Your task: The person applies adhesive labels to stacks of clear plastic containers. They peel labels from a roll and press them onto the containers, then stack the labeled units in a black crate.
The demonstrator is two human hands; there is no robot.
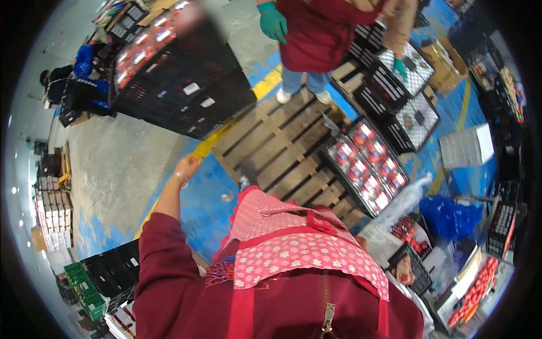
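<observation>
My left hand (188,166), with a bracelet at its wrist, hangs out to the left over the floor beside a wooden pallet (265,133). Its fingers look loosely curled, and nothing shows in them. Of my right hand (362,243) only a small skin-coloured patch appears past the edge of my pink flowered apron (305,254); its fingers are hidden. Near that side, a black crate (353,191) of clear packs of red produce (370,164) rests on the pallet's right part. One of my feet (244,182) is at the pallet's near edge.
Across the pallet stands a co-worker in a dark red apron (310,39) and green gloves (274,24), one hand at stacked black crates (384,87). A tall block of black crates (186,93) rises far left. A blue bag (450,217) and loose red produce (474,294) lie right.
</observation>
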